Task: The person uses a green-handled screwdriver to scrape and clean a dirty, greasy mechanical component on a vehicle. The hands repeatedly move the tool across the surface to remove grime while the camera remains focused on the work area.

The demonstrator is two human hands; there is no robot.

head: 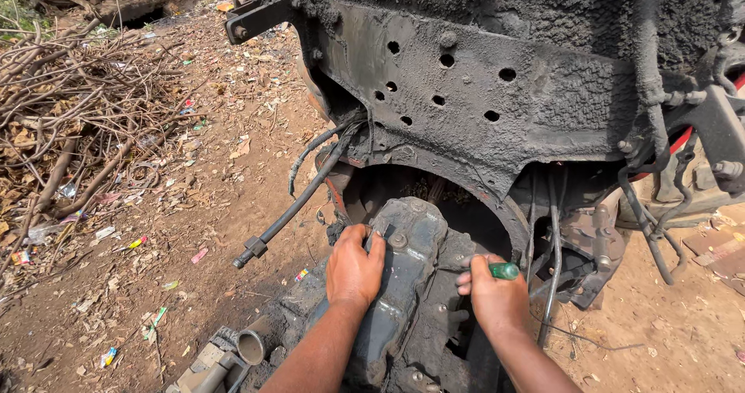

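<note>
- The left hand [355,267] lies flat on a greasy grey metal housing [400,284], palm down, fingers close together and curled over the housing's upper left edge. It presses on the housing rather than closing around anything.
- The right hand [494,296] is closed around a green-handled tool [504,270]; only the green end of the handle shows, poking out just beyond the thumb side of the fist. The working end is hidden by the fingers and the dark metal, so what it meets cannot be told.
- The housing sits between the two hands, directly under the left fingers and just left of the right knuckles.
- Beyond the fingertips of both hands rises a grimy black frame plate [473,90] pierced with round holes, with a curved opening below it.
- A black hose [299,203] with a metal end fitting hangs out past the left fingers, well apart from them, over the dirt ground [194,284].
- Just beside the right fist, on its outer side, thin black cables [552,245] run downward.
- Near the left forearm, lower down, lies a short grey pipe end [252,345].
- A heap of dry branches [70,121] lies far off to the left.
</note>
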